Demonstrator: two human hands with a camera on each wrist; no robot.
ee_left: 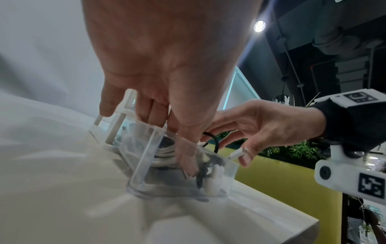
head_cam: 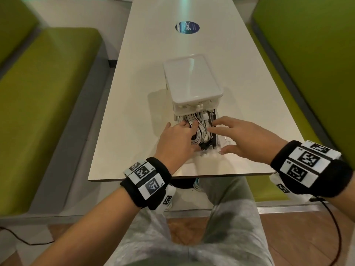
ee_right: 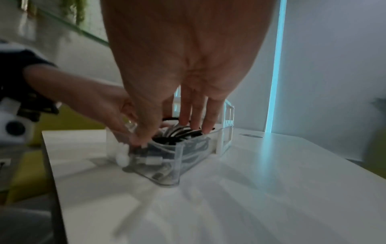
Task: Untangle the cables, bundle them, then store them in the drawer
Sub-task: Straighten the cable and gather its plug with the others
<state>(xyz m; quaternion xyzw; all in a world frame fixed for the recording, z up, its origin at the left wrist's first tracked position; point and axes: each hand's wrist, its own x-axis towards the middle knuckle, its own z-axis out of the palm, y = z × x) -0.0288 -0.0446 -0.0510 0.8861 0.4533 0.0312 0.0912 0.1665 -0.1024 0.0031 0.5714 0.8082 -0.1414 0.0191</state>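
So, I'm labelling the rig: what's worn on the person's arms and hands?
The hands are bare. Each wrist has a black band carrying white tiles with black square markers. A white camera block hangs under the right wrist, and a thin black cable trails from it.

The left hand (head_cam: 177, 140) and right hand (head_cam: 243, 138) cover much of the cables (head_cam: 199, 129), hiding their near ends. Whether either grip pinches a cable cannot be told. The drawer (ee_right: 177, 158) is motion-blurred in the wrist views.
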